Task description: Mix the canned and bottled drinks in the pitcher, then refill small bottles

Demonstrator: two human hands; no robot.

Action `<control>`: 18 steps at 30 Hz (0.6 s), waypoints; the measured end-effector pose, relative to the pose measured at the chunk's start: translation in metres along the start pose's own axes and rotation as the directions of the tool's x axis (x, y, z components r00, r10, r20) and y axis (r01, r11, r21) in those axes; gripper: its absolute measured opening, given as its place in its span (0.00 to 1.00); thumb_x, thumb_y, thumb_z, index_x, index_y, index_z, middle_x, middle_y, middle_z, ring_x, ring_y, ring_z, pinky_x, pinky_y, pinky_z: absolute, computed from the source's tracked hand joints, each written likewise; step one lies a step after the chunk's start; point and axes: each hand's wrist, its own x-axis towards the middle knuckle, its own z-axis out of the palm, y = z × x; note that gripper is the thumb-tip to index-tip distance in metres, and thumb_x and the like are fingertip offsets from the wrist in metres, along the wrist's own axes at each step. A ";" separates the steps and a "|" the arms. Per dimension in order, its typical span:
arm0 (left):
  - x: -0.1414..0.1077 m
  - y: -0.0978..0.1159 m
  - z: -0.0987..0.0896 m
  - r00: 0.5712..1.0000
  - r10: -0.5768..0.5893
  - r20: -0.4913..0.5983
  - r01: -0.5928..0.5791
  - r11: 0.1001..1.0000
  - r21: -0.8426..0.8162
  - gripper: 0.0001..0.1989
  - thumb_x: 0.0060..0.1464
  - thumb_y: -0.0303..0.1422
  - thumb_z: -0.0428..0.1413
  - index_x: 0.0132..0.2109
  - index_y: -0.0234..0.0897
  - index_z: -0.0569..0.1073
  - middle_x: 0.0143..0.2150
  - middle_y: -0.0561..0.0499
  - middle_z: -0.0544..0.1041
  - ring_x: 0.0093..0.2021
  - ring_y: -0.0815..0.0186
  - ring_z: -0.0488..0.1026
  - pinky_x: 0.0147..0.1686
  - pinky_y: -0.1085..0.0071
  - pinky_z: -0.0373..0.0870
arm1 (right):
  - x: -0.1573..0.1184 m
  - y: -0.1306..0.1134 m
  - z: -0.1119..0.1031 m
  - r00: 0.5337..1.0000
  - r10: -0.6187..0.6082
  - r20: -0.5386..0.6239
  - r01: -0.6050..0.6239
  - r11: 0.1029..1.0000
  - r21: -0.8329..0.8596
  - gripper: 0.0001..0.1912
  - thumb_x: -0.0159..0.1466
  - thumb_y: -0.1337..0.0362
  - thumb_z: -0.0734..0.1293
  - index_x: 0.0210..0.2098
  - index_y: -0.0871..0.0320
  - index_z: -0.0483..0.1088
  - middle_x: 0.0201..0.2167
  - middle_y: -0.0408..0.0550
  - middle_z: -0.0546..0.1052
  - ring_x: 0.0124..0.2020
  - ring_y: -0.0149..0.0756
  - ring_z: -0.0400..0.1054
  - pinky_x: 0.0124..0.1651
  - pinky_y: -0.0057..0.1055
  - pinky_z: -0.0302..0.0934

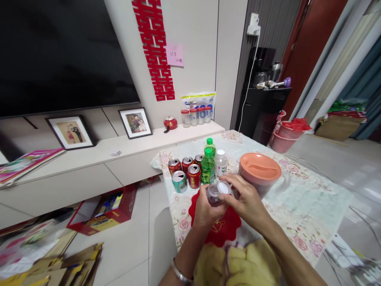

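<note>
Left hand (207,209) wraps a clear jar (213,194), right hand (248,198) pinches a white lid (224,188); jar likely light, slick, stiff, best gripped round its sides

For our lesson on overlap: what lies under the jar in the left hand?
Below the clear jar, a red scalloped mat shows. The left hand covers part; whether jar and mat touch is hidden.

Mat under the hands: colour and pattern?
The mat is red with a gold line design; head view.
</note>
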 end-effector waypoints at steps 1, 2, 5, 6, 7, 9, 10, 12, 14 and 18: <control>0.000 -0.001 0.000 1.000 0.005 -0.001 -0.005 1.000 0.000 0.28 0.40 0.38 0.67 0.47 0.41 0.63 0.45 0.47 0.78 0.41 0.59 0.78 0.41 0.67 0.74 | 0.001 0.000 0.000 1.000 -0.005 0.007 0.005 1.000 -0.011 0.18 0.65 0.67 0.72 0.55 0.58 0.74 0.50 0.54 0.79 0.52 0.45 0.74 0.55 0.39 0.69; 0.000 -0.002 0.001 1.000 0.011 -0.004 -0.011 1.000 0.003 0.28 0.40 0.37 0.66 0.47 0.41 0.63 0.45 0.46 0.78 0.41 0.59 0.78 0.41 0.66 0.74 | 0.002 0.000 0.000 1.000 -0.007 0.013 0.007 1.000 -0.028 0.18 0.65 0.67 0.72 0.55 0.58 0.73 0.50 0.54 0.79 0.52 0.45 0.74 0.55 0.40 0.69; 0.001 -0.007 0.002 1.000 0.020 -0.013 -0.020 1.000 0.021 0.28 0.40 0.34 0.65 0.48 0.41 0.64 0.44 0.47 0.78 0.41 0.59 0.77 0.43 0.65 0.74 | 0.002 0.002 -0.006 1.000 0.011 0.023 -0.008 0.989 -0.145 0.20 0.66 0.67 0.70 0.57 0.58 0.72 0.50 0.55 0.79 0.52 0.49 0.72 0.55 0.44 0.68; 0.001 -0.009 0.002 1.000 0.019 -0.015 -0.018 0.999 0.030 0.28 0.39 0.33 0.65 0.49 0.40 0.64 0.44 0.47 0.77 0.41 0.59 0.77 0.44 0.65 0.74 | 0.001 0.003 -0.008 0.999 0.027 0.034 -0.020 0.980 -0.200 0.21 0.66 0.68 0.69 0.58 0.58 0.71 0.50 0.56 0.79 0.52 0.50 0.71 0.55 0.46 0.68; 0.001 -0.010 0.003 1.000 0.015 -0.016 -0.015 0.999 0.040 0.29 0.39 0.33 0.65 0.49 0.40 0.64 0.45 0.47 0.77 0.42 0.59 0.77 0.45 0.64 0.74 | 0.001 0.004 -0.010 0.997 0.047 0.056 -0.031 0.966 -0.256 0.23 0.65 0.70 0.68 0.60 0.59 0.70 0.51 0.57 0.79 0.51 0.51 0.70 0.54 0.48 0.68; 0.002 -0.012 0.003 1.000 0.006 -0.010 -0.005 0.999 0.052 0.29 0.39 0.33 0.65 0.49 0.40 0.64 0.45 0.46 0.77 0.43 0.58 0.77 0.46 0.63 0.74 | 0.001 0.005 -0.012 0.988 0.089 0.128 -0.039 0.937 -0.347 0.26 0.64 0.73 0.66 0.61 0.61 0.69 0.51 0.59 0.78 0.51 0.53 0.68 0.54 0.51 0.68; 0.002 -0.013 0.004 1.000 0.005 -0.006 -0.004 0.999 0.050 0.29 0.39 0.33 0.65 0.49 0.40 0.64 0.46 0.46 0.77 0.44 0.57 0.77 0.46 0.63 0.74 | 0.002 0.005 -0.012 0.979 0.105 0.173 -0.033 0.927 -0.374 0.27 0.63 0.75 0.65 0.62 0.63 0.69 0.51 0.60 0.77 0.51 0.54 0.67 0.54 0.52 0.68; 0.002 -0.014 0.004 1.000 0.015 -0.001 -0.015 0.999 0.035 0.28 0.41 0.35 0.65 0.49 0.40 0.63 0.46 0.45 0.77 0.44 0.57 0.78 0.46 0.63 0.75 | 0.004 0.003 -0.011 0.960 0.117 0.256 -0.009 0.921 -0.388 0.29 0.61 0.76 0.65 0.62 0.65 0.68 0.51 0.61 0.77 0.51 0.54 0.66 0.55 0.53 0.68; 0.002 -0.016 0.005 1.000 0.031 -0.004 -0.031 0.999 0.028 0.28 0.42 0.35 0.65 0.49 0.40 0.63 0.46 0.45 0.77 0.44 0.58 0.78 0.46 0.64 0.75 | 0.007 0.000 -0.011 0.948 0.104 0.301 0.017 0.928 -0.372 0.30 0.61 0.77 0.65 0.63 0.65 0.67 0.51 0.60 0.77 0.52 0.54 0.66 0.56 0.54 0.67; 0.002 -0.016 0.006 0.999 0.037 -0.018 -0.036 0.998 0.047 0.27 0.43 0.35 0.64 0.50 0.41 0.63 0.44 0.46 0.78 0.43 0.57 0.78 0.45 0.64 0.74 | 0.012 -0.004 -0.013 0.950 0.066 0.304 0.035 0.949 -0.313 0.27 0.63 0.73 0.66 0.62 0.60 0.67 0.53 0.58 0.77 0.53 0.53 0.68 0.57 0.54 0.67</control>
